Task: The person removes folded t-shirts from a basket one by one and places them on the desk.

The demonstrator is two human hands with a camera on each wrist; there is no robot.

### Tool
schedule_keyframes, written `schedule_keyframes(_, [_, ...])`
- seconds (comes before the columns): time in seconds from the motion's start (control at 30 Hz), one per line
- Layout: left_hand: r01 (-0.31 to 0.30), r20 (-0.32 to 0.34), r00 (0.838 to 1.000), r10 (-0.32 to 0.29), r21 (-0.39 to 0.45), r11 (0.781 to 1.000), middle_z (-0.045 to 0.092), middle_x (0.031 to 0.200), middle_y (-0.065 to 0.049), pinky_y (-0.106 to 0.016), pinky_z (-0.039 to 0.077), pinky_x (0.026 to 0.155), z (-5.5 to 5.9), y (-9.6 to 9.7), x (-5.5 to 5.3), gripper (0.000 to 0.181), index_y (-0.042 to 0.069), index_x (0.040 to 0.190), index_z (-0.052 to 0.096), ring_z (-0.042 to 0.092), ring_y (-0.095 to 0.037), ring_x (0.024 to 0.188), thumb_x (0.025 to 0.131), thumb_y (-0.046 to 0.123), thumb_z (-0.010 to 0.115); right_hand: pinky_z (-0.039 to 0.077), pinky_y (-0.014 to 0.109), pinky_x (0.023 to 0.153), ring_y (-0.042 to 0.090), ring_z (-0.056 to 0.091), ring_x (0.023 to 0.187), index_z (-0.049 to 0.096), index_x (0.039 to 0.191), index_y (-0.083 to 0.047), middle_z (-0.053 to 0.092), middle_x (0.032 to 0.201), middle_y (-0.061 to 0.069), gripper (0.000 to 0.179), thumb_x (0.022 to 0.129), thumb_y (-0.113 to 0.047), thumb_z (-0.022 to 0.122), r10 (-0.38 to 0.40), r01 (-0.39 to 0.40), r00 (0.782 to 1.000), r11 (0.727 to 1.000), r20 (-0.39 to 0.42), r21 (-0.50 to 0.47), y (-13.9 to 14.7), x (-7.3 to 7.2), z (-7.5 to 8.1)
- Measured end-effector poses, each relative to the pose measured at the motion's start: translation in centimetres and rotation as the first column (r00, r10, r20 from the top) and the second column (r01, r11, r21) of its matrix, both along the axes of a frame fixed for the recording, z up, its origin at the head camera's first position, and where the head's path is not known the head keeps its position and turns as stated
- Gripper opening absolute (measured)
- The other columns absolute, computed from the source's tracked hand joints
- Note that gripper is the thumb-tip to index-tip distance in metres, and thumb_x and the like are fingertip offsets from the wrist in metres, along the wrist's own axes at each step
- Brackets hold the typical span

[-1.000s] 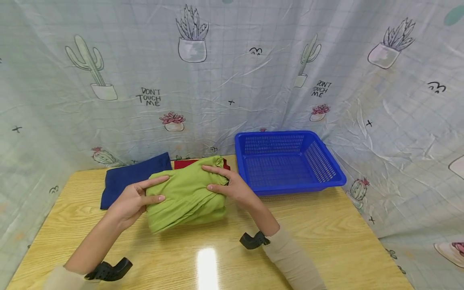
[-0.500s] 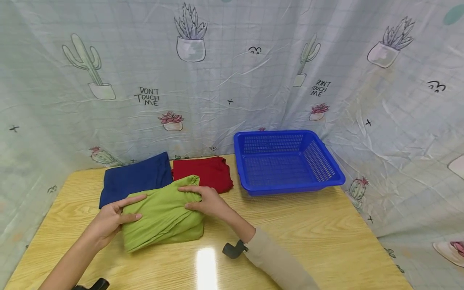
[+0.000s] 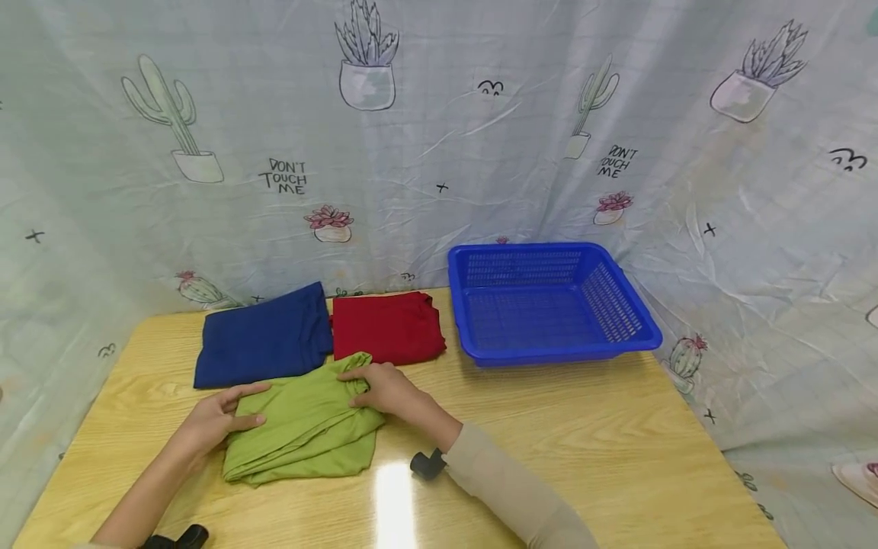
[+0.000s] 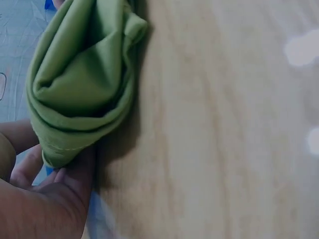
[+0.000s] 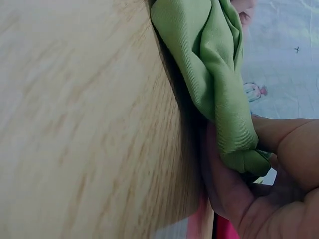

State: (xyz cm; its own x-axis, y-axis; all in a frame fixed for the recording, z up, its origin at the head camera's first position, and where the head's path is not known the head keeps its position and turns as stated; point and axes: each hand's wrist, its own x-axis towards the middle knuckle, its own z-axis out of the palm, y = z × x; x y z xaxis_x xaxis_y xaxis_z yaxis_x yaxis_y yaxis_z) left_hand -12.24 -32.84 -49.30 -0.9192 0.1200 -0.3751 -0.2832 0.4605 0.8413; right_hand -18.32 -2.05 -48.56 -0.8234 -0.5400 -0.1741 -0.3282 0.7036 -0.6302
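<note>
A folded green cloth [image 3: 302, 423] lies low over the table, its front showing several loose layers. At its left end my left hand [image 3: 213, 419] grips the edge, thumb on top and other fingers partly beneath. My right hand [image 3: 396, 393] pinches the bunched right end. The left wrist view shows the rolled layers of the green cloth [image 4: 82, 94] above the left hand's fingers [image 4: 75, 184]. Over in the right wrist view, the green cloth [image 5: 219, 84] runs down into the right hand's grasp, some fingers [image 5: 229, 189] under it against the wood.
Behind the green cloth are a folded blue cloth [image 3: 264, 339] and, right of it, a folded red cloth [image 3: 387, 328]. A blue plastic basket [image 3: 549, 355] stands at the back right of the wooden table [image 3: 583, 442]. A printed curtain [image 3: 411, 152] hangs behind.
Both hands have brought the green cloth left, toward the front and down to the table. The red cloth, mostly covered before, now shows almost whole.
</note>
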Motion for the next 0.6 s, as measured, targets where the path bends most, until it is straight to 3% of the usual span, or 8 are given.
schedule_keyframes(0.1, [-0.014,-0.001,1.000,0.014,-0.003,1.000,0.013,0.165,-0.029,-0.066,0.030,0.113,0.0,0.0,-0.1,0.081,0.003,0.155,0.040,0.015,-0.057,0.146,0.089,0.028,0.080,0.039,0.017,0.063,0.006,0.054,0.086,0.067,0.137,-0.031,0.066,0.134,-0.005,0.051,0.090,-0.020,0.080,-0.019,0.019,1.000,1.000,0.002,0.020,-0.4,-0.2,0.2])
schedule_keyframes(0.2, [-0.055,0.003,0.998,0.055,0.010,0.998,0.012,0.166,-0.027,-0.064,0.030,0.114,0.0,-0.3,0.2,0.080,0.005,0.155,0.041,0.014,-0.055,0.147,0.089,0.026,0.081,0.046,0.016,0.075,0.009,0.061,0.110,0.067,0.137,-0.031,0.065,0.137,-0.004,0.050,0.090,-0.021,0.080,-0.016,0.017,1.000,1.000,-0.014,0.021,-1.0,-0.4,0.3])
schedule_keyframes(0.3, [-0.079,0.001,0.997,0.079,0.043,0.996,0.010,0.166,-0.026,-0.063,0.027,0.116,-0.2,-0.3,0.4,0.077,0.007,0.155,0.043,0.011,-0.055,0.148,0.090,0.024,0.080,0.049,0.018,0.088,0.014,0.057,0.129,0.068,0.135,-0.031,0.064,0.138,-0.003,0.049,0.089,-0.021,0.080,-0.021,0.022,0.999,0.999,-0.042,0.025,-1.4,-0.5,0.3])
schedule_keyframes(0.4, [-0.094,-0.015,0.995,0.095,0.045,0.995,0.012,0.166,-0.027,-0.064,0.026,0.116,-0.2,-0.3,0.8,0.077,0.006,0.155,0.042,0.011,-0.055,0.148,0.090,0.023,0.080,0.049,0.019,0.088,0.013,0.060,0.123,0.068,0.136,-0.030,0.066,0.136,-0.002,0.048,0.089,-0.021,0.080,-0.009,0.010,0.998,1.000,-0.062,0.013,-1.4,-0.5,0.1])
schedule_keyframes(0.47, [-0.101,-0.038,0.994,0.102,0.010,0.995,0.015,0.165,-0.028,-0.064,0.028,0.115,0.0,-0.1,1.2,0.077,0.005,0.155,0.042,0.013,-0.056,0.147,0.091,0.022,0.079,0.048,0.018,0.078,0.010,0.064,0.100,0.067,0.138,-0.029,0.071,0.126,0.000,0.048,0.092,-0.021,0.078,0.027,-0.027,0.996,1.000,-0.080,-0.004,-1.2,-0.4,-0.1])
schedule_keyframes(0.6, [-0.094,-0.122,0.989,0.081,-0.103,0.990,0.023,0.161,-0.033,-0.064,0.038,0.109,0.6,0.8,1.9,0.073,0.003,0.155,0.041,0.023,-0.059,0.143,0.093,0.020,0.076,0.045,0.020,0.073,0.008,0.054,0.082,0.063,0.142,-0.025,0.073,0.113,0.001,0.047,0.097,-0.025,0.072,0.094,-0.098,0.985,0.995,-0.148,-0.015,0.4,-0.1,-0.4])
